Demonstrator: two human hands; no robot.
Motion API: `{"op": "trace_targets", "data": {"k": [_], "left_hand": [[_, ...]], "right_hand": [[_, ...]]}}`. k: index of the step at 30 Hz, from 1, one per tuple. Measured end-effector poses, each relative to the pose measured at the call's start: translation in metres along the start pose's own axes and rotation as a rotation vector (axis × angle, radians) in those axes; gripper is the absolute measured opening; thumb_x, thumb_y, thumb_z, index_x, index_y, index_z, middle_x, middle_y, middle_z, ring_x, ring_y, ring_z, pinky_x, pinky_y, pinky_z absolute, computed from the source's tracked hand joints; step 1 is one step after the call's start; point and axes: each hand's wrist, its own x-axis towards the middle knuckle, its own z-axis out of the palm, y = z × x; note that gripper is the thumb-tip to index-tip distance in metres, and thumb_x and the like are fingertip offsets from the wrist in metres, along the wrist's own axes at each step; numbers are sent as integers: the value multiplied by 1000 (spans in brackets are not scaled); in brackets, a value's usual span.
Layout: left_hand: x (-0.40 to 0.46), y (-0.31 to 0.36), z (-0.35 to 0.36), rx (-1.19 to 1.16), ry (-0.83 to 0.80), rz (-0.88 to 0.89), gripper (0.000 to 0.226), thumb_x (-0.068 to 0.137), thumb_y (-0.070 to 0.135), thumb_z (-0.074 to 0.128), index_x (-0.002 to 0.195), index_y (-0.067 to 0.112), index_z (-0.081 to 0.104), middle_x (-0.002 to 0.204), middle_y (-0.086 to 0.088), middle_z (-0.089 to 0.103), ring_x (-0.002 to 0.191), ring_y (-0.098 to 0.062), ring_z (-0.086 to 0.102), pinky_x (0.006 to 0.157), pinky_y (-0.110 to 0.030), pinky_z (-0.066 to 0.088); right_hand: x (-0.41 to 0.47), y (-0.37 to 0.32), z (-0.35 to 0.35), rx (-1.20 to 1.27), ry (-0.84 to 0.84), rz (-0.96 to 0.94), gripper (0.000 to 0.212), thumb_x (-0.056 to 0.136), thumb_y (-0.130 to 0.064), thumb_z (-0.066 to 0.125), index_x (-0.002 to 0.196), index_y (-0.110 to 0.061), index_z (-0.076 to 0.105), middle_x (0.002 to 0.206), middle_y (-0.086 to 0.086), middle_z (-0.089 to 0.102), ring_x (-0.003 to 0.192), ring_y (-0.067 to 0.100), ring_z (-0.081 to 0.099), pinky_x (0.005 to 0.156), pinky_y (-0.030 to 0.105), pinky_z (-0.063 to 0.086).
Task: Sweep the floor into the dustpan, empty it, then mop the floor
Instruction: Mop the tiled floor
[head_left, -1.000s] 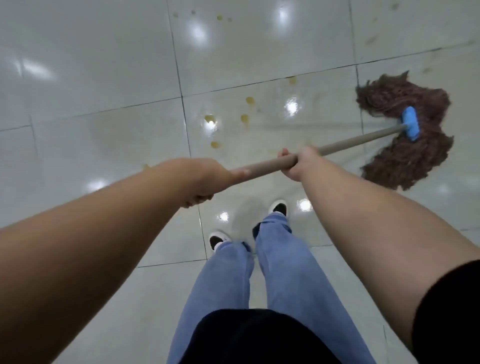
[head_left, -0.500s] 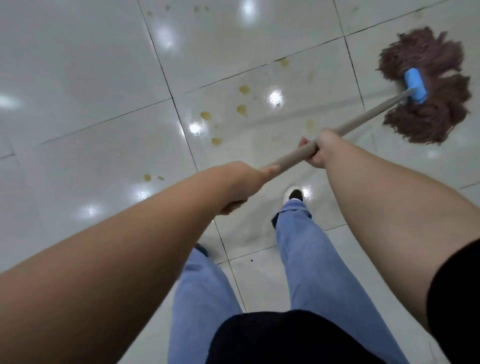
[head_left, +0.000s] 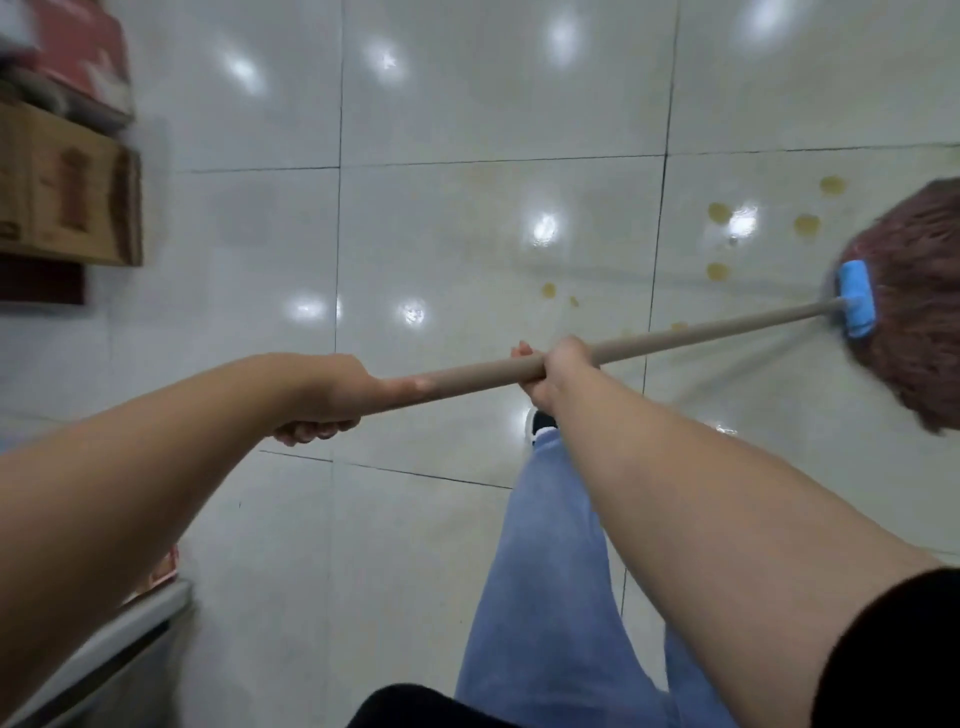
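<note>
place: storeroom-like interior | cues: glossy tiled floor (head_left: 467, 104), stacked cardboard boxes (head_left: 67, 192)

Glossy white floor tiles (head_left: 441, 104) with dark grout mirror ceiling lights, and cardboard boxes (head_left: 67, 192) stand stacked at the left.

The mop head (head_left: 914, 306) now sits lower right, beside the yellowish spots (head_left: 719, 213), no longer far from them. Cardboard boxes (head_left: 70, 187) come into sight at left. Only one shoe (head_left: 537, 423) shows, under the right hand (head_left: 553, 371).
</note>
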Motion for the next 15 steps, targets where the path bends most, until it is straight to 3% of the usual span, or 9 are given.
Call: {"op": "trace_targets", "data": {"k": [4, 11, 15], "left_hand": [[4, -26, -5, 28, -8, -26, 80, 52, 94, 35, 53, 14, 39, 36, 1, 40, 32, -17, 32, 46, -22, 32], [-19, 42, -34, 145, 36, -24, 93, 21, 99, 28, 49, 13, 44, 36, -1, 44, 29, -19, 35, 44, -22, 38], [-37, 128, -52, 205, 114, 48, 88, 41, 97, 30, 48, 11, 43, 32, -2, 41, 24, -20, 34, 37, -19, 38]], "right_hand": [[-7, 24, 20, 49, 9, -63, 35, 100, -23, 32, 131, -7, 31, 70, 17, 57, 47, 21, 57, 35, 23, 49], [-18, -31, 2, 350, -92, -173, 29, 97, -30, 45, 116, -9, 37, 59, 12, 49, 37, 18, 53, 39, 22, 49], [-16, -108, -34, 514, -166, -241, 30, 94, -34, 51, 110, -11, 38, 56, 9, 45, 27, 14, 51, 41, 21, 50]]}}
